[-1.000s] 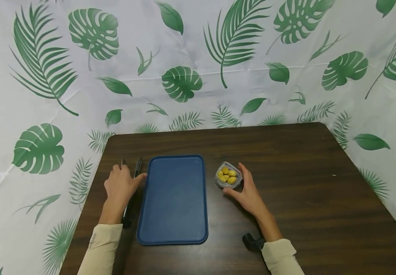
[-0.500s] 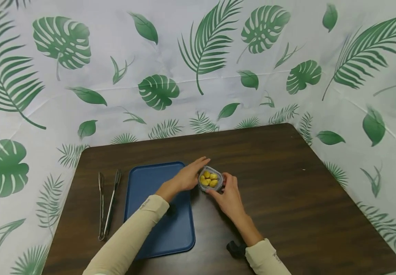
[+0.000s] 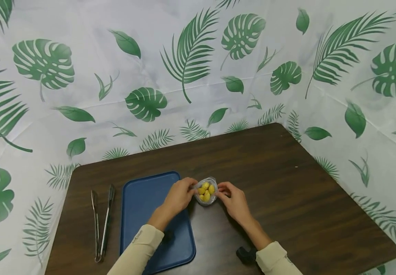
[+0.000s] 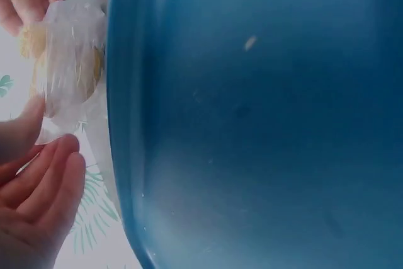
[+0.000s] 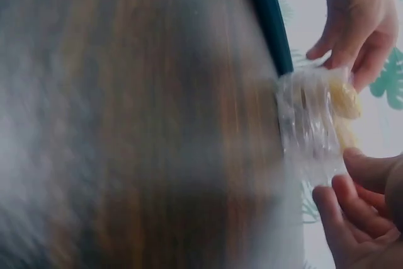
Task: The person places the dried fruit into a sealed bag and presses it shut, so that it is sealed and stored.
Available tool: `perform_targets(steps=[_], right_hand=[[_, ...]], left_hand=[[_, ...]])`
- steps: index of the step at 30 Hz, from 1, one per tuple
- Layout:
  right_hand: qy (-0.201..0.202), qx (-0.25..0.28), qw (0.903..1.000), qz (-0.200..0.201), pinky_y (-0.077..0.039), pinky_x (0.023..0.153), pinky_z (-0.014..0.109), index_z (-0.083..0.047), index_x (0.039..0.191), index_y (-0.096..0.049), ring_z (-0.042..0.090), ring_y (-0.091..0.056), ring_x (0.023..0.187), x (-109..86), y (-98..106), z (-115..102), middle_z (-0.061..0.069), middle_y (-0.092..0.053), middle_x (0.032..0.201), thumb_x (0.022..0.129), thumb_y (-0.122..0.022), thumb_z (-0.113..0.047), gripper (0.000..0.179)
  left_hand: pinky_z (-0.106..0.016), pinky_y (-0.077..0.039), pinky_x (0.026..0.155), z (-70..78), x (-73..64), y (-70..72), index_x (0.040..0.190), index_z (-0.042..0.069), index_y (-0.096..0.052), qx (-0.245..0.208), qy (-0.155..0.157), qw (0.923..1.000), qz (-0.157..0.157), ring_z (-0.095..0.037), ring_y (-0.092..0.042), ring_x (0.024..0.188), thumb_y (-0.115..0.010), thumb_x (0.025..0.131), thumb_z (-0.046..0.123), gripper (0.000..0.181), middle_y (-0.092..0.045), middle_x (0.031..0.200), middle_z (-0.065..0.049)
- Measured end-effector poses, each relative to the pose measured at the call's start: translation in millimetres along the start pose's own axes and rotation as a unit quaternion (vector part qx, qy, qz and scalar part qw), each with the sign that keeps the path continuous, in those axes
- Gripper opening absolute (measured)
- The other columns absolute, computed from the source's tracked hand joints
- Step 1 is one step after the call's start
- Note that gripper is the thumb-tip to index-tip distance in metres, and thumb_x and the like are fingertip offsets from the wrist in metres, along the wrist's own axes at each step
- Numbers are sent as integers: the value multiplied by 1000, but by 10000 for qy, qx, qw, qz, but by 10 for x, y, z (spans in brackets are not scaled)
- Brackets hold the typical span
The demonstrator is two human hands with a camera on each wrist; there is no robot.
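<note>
A small clear plastic container (image 3: 206,203) with several yellow oval fruits (image 3: 207,196) inside stands on the table, just right of the blue tray (image 3: 139,206). My left hand (image 3: 175,198) reaches over the tray and pinches the container's left edge between thumb and fingers. From the other side, my right hand (image 3: 235,202) holds the right edge with its fingertips. Both wrist views show the crinkled, see-through wall (image 5: 305,124) of the container between the two hands, yellow showing through it.
Metal tongs (image 3: 106,221) lie spread on the table left of the tray. The dark wood table (image 3: 287,214) stretches to the right, with its far edge near a leaf-patterned cloth (image 3: 198,76). A black wrist device (image 3: 246,255) sits by the right sleeve.
My left hand has left the tongs and crossed the tray to the container, where it now pinches the left edge. My right hand has shifted from around the container to its right edge.
</note>
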State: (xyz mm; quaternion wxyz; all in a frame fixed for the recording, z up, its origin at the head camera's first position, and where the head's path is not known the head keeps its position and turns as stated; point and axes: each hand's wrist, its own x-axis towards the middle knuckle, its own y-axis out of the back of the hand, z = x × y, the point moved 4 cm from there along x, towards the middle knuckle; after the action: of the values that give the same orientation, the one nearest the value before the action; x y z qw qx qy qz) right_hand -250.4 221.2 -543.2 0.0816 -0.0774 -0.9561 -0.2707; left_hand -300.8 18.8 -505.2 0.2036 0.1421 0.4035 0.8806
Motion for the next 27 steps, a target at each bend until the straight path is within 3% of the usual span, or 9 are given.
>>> perform_targets(steps=[5,8,11,15,17,22,27], right_hand=[[718,-537,9959,98,-58,76,30,-12,100,-78,16,-72,86,-16,42,-45,-1,-77,94,93,-76,-15,7],[877,-681,9937,115,-57,73,30,-12,96,-78,14,-70,83,-29,70,-72,-2,-76,91,94,-75,-14,4],[951,-639,9934,-63,-57,73,29,-12,102,-77,14,-70,84,5,55,-92,-2,-75,96,93,-76,-14,9],[1048,-504,9923,-415,-59,75,30,-12,111,-76,18,-73,89,58,9,-101,2,-73,109,92,-77,-11,19],[1189,-632,9897,-492,-60,76,32,-13,108,-77,19,-73,91,85,-5,-114,3,-72,112,92,-78,-10,16],[1485,-1039,9822,-482,-60,76,37,-15,95,-79,18,-72,90,109,19,-175,0,-74,100,91,-78,-12,5],[1644,-1092,9794,-436,-60,73,37,-12,96,-79,18,-74,84,66,72,-261,2,-77,95,91,-78,-10,6]], left_hand=[[-38,-60,78,-27,-135,-1,106,8,-80,218,-242,9972,675,-24,-74,89,-73,95,17,16,-78,101,-6],[-36,-61,76,-75,-184,16,101,10,-82,176,-304,9951,925,-21,-75,86,-74,95,17,13,-80,97,-4],[-35,-61,74,-122,-197,60,99,10,-83,74,-312,9935,1096,-20,-76,84,-73,95,16,12,-81,95,-4],[-37,-61,76,-146,-168,82,100,9,-83,133,-401,9925,1147,-21,-76,85,-73,95,15,13,-81,95,-5],[-39,-60,78,-149,-148,91,100,9,-83,161,-432,9922,1156,-22,-76,86,-74,95,15,13,-81,96,-6],[-41,-60,80,-176,-144,138,101,9,-83,71,-364,9918,1221,-23,-76,86,-73,95,18,14,-81,97,-6],[-36,-59,73,-196,-251,215,103,9,-83,-251,-163,9894,1419,-19,-74,79,-71,97,16,15,-81,97,-6]])
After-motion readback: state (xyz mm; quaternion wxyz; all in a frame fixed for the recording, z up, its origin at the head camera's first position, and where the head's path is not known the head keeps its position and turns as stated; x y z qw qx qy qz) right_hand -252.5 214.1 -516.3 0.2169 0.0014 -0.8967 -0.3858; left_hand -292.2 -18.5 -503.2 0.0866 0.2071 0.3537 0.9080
